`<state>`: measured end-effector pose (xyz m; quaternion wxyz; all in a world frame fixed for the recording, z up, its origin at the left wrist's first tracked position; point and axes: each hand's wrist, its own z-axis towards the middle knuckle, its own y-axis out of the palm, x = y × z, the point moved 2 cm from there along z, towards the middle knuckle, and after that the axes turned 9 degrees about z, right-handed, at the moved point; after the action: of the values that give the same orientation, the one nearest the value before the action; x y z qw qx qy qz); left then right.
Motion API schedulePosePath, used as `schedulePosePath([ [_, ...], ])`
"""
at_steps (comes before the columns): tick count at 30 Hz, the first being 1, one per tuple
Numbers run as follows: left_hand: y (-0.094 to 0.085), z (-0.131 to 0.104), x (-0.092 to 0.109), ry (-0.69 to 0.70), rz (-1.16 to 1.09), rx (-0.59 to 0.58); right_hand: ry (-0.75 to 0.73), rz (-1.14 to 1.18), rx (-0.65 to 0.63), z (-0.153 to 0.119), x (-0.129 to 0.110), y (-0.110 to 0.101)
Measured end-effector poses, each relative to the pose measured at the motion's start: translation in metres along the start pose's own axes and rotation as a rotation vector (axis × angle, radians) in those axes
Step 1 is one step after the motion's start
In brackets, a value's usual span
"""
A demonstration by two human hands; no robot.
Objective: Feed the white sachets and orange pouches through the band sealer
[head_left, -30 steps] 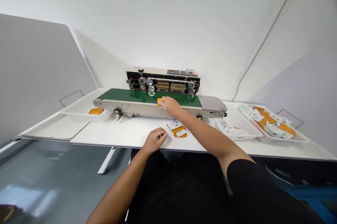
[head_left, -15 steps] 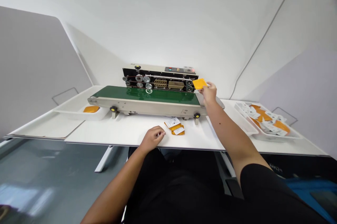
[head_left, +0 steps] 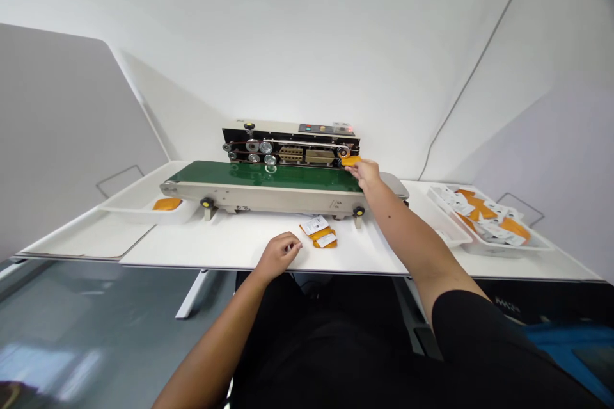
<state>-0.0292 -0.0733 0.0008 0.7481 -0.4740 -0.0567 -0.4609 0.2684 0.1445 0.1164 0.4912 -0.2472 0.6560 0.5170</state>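
My right hand [head_left: 365,172] grips a small orange packet [head_left: 352,160] by its near side. The packet's far edge is at the rollers on the right end of the band sealing machine [head_left: 292,146]. Below the machine's rollers runs a green conveyor belt [head_left: 297,176]. My left hand [head_left: 279,254] rests on the white table's front part, fingers curled; whether anything is in them I cannot make out. Just right of it lie several orange packets with white labels [head_left: 320,232], overlapping each other.
At the right stands a clear plastic bin [head_left: 508,248] heaped with orange and white packets, beside a smaller white tray [head_left: 453,237]. Left of the conveyor, a shallow white bin [head_left: 132,207] holds an orange packet [head_left: 167,204]. A grey cable [head_left: 472,76] runs along the wall.
My right hand has moved left and slightly down, bringing the orange packet from beside the machine to its right-end rollers. The left hand has stayed in place.
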Motion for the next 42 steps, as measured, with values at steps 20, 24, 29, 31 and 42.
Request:
schedulePosePath([
  [20,0.000,-0.001,0.000,0.007,-0.006,-0.018,-0.835,-0.851,-0.725,-0.178,0.050,-0.026],
  [24,0.000,0.000,0.002,0.004,0.005,-0.019,-0.747,-1.067,-0.957,-0.216,0.109,-0.043],
  [29,0.002,0.002,0.002,-0.014,0.029,-0.036,-0.643,-1.156,-0.846,-0.211,0.131,-0.051],
  [31,0.003,0.003,0.003,-0.016,0.042,-0.043,-0.631,-1.173,-0.809,-0.209,0.129,-0.052],
  [42,0.003,0.006,0.007,-0.027,0.061,-0.054,-0.660,-1.308,-0.703,-0.222,0.111,-0.052],
])
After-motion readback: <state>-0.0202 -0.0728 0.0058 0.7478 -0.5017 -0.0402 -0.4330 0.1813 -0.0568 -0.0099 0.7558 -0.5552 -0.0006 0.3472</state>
